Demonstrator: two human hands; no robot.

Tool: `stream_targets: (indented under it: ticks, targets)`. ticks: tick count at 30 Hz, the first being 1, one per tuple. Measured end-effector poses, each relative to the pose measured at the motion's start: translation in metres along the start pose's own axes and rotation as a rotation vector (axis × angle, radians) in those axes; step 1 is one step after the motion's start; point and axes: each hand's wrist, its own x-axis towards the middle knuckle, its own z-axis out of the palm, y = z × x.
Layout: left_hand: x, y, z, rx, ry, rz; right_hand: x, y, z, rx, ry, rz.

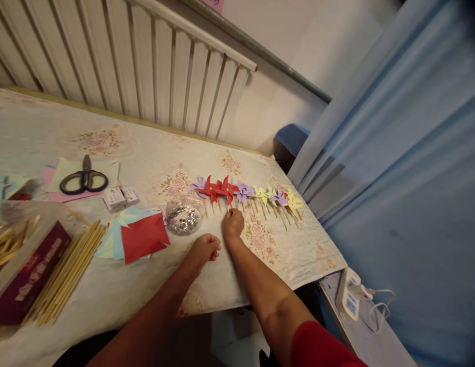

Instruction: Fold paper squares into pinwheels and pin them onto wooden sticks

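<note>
My right hand is closed around the thin stick of a red paper pinwheel, at the row's near side. Most of that stick is hidden by the fingers. Another red pinwheel lies just to its left, and purple pinwheels and yellow pinwheels continue the row to the right. To the left, my left hand hovers low over the tablecloth with its fingers curled in, and nothing shows in them. Near it stands a round clear dish of small shiny metal pieces.
A red paper sheet tops a stack of coloured paper, with small white boxes behind it. Scissors rest on more paper. Bundled sticks lie beside a maroon-sided box. A power strip sits lower right, by a blue curtain.
</note>
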Motion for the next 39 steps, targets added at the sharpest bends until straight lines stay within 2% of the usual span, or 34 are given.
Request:
stream_targets:
  ticks: [19,26,32,35,37,39]
  targets:
    - [-0.001,-0.002,0.000,0.018,0.004,0.011,-0.003,-0.004,0.000,-0.099,-0.036,-0.022]
    - [-0.010,-0.005,-0.004,0.035,-0.004,0.053,-0.006,0.010,0.000,0.069,0.025,-0.082]
    - [-0.018,-0.006,-0.004,0.040,0.024,0.039,-0.022,0.021,-0.025,0.319,-0.022,0.042]
    - [-0.021,-0.005,-0.003,0.029,0.023,0.042,-0.033,0.010,-0.044,0.449,-0.032,0.069]
    - [-0.020,-0.006,-0.002,0.023,0.010,0.041,-0.043,-0.009,-0.056,0.524,-0.085,-0.003]
    - [-0.019,-0.008,-0.001,-0.004,-0.015,0.044,-0.055,-0.037,-0.064,0.555,-0.197,-0.117]
